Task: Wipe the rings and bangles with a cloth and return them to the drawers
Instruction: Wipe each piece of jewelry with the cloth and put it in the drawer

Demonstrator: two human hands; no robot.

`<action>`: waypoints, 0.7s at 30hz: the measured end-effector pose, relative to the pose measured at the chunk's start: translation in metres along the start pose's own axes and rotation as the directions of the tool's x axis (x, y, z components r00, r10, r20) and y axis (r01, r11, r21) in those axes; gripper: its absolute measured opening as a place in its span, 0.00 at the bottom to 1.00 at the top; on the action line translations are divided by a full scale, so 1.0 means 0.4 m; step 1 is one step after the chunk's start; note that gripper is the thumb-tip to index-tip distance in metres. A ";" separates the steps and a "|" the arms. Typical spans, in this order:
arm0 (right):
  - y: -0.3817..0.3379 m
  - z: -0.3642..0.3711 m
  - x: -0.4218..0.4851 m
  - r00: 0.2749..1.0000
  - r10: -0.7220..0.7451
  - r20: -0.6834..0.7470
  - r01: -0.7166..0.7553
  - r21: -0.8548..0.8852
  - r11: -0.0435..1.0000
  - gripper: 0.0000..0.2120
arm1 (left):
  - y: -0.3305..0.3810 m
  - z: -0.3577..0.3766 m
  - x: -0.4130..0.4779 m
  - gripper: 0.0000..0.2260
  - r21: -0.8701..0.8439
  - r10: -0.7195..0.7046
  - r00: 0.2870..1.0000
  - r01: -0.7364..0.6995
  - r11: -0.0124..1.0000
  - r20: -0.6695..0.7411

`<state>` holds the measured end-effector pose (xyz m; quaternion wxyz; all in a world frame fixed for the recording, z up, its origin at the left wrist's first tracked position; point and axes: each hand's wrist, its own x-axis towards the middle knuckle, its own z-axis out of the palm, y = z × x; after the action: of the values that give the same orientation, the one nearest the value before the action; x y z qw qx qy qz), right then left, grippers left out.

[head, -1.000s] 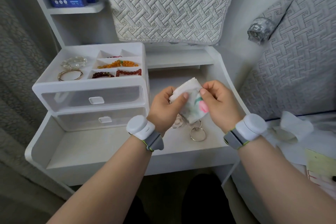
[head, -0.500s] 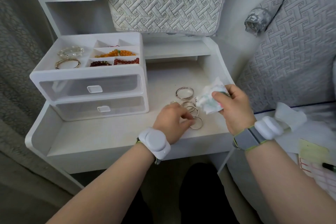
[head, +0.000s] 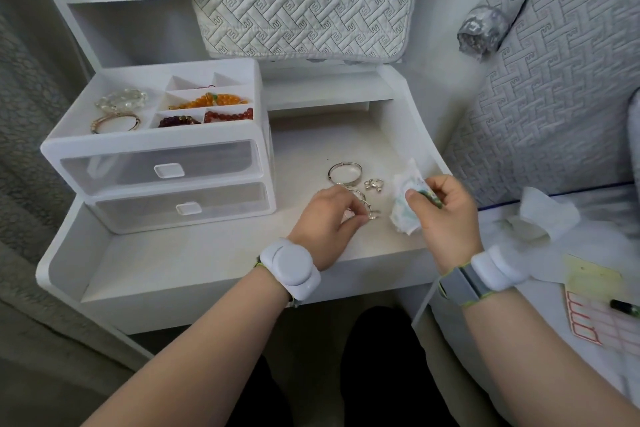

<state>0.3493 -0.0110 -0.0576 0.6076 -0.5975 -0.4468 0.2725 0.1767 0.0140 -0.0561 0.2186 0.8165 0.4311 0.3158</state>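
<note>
Head view of a white desk (head: 207, 253) bearing a two-drawer unit (head: 263, 156), the reference for all positions here. Both drawers are closed; the upper drawer (head: 121, 168) lies directly over the lower drawer (head: 138, 210).

The open tray on top of the unit holds a clear bead bracelet (head: 121, 99) and a gold bangle (head: 116, 123) in its left compartment. An orange bead bracelet (head: 211, 101), a dark red bracelet (head: 180, 121) and a red bead bracelet (head: 228, 115) lie in its right compartments.

To the right of the unit, on the desk surface, lies a single silver bangle (head: 344, 173). A small silver ring (head: 374, 185) lies just beyond it, farther from the unit.

Nearer the camera, overlapping silver bangles (head: 362, 199) sit partly under the left hand (head: 329, 215). Its fingers are curled down, and the thumb and forefinger pinch one of these bangles.

Farther right of the unit, the right hand (head: 446, 215) holds a crumpled printed cloth (head: 403, 208). The cloth is pinched between the thumb and bent fingers, apart from the bangles.

Each wrist carries a white band: left (head: 291, 269), right (head: 491, 269).

Well to the right of the unit, off the desk, lie a tissue (head: 540, 218) and a paper pad (head: 595, 305).
</note>
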 end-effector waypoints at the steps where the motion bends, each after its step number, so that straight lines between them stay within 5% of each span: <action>1: -0.003 0.002 -0.002 1.000 -0.013 -0.005 0.013 -0.009 1.000 0.11 | 0.003 -0.009 -0.002 0.03 -0.066 -0.042 0.999 0.041 0.997 -0.028; 5: -0.035 0.022 -0.030 0.990 -0.123 0.065 0.124 -0.014 0.992 0.09 | 0.014 -0.034 -0.026 0.08 -0.415 -0.179 0.982 0.139 0.899 -0.060; 9: -0.061 0.064 -0.077 0.944 -0.126 0.305 0.081 0.156 0.984 0.03 | 0.008 -0.050 -0.052 0.08 -0.552 -0.246 0.967 0.166 0.817 -0.073; 12: -0.059 0.095 -0.093 0.901 -0.050 0.431 -0.099 0.317 0.943 0.16 | 0.001 -0.072 -0.069 0.08 -0.579 -0.286 0.951 0.168 0.798 -0.119; 15: -0.065 0.115 -0.094 0.858 0.092 0.505 -0.341 0.428 0.837 0.14 | -0.005 -0.096 -0.077 0.08 -0.549 -0.303 0.939 0.169 0.818 -0.163; 21: -0.074 0.124 -0.101 0.752 0.070 0.656 -0.284 0.226 0.932 0.07 | -0.012 -0.127 -0.103 0.10 -0.405 -0.279 0.937 0.176 0.897 -0.210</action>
<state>0.2819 -0.0261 -0.0435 0.4772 -0.4057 -0.5177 0.5828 0.1207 -0.0139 -0.0367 0.3492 0.6527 0.4799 0.4709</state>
